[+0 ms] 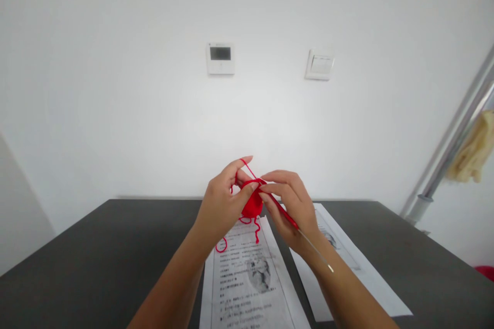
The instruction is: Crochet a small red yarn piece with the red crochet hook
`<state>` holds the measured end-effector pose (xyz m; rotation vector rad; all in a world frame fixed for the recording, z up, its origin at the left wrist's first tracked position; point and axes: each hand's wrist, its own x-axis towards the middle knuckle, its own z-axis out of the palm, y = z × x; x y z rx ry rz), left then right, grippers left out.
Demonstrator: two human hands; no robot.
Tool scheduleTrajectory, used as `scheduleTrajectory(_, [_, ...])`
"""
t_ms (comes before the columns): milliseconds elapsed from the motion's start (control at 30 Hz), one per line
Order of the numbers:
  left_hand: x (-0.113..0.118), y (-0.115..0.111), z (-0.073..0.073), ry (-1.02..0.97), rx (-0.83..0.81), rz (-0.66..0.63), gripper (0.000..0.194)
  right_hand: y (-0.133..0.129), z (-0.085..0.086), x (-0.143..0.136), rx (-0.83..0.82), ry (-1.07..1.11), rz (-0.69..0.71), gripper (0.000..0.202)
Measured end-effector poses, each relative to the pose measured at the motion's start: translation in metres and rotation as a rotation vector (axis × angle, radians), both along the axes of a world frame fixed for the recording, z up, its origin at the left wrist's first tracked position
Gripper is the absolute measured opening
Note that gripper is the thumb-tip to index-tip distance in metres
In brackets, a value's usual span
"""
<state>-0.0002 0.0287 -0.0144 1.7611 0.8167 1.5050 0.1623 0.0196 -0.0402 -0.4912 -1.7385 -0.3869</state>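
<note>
My left hand (pixel 228 193) pinches a small piece of red crochet work (pixel 252 205) between thumb and fingers. Red yarn (pixel 249 168) runs over its raised index finger down to the work. Closed around the red grip of a crochet hook (pixel 283 211) is my right hand (pixel 291 200); the hook's thin metal shaft slants back over the right wrist. The hook's working tip meets the top edge of the piece, hidden by fingers and yarn. A short curly yarn tail (pixel 257 231) dangles below, and a loop of yarn (pixel 221 245) hangs under the left wrist.
Two printed sheets lie on the dark table (pixel 154 247): one paper (pixel 247 288) beneath my hands, another paper (pixel 347 267) to the right. Behind is a white wall with a thermostat (pixel 221 59) and a switch (pixel 320 65). A metal pole (pixel 451 164) and yellowish cloth (pixel 473 151) stand at right.
</note>
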Motion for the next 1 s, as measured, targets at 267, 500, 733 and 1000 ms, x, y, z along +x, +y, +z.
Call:
scheduleTrajectory(267, [-0.015,0.022,-0.005,0.110,0.049,-0.061,0.039,-0.029,0.019,0.025,-0.542,0.094,0.126,0.012])
scheduleTrajectory(500, [-0.016,0.021,-0.003,-0.081,-0.103,-0.252,0.035,-0.024,0.022,0.032,-0.804,0.378,0.478,0.005])
scheduleTrajectory(733, [-0.019,0.009,0.006,-0.187,-0.377,-0.534,0.039,-0.013,0.012,0.019,-0.420,0.256,0.598,0.020])
scheduleTrajectory(1000, [-0.019,0.007,0.008,-0.129,-0.335,-0.402,0.037,-0.014,0.014,0.018,-0.222,-0.024,0.346,0.027])
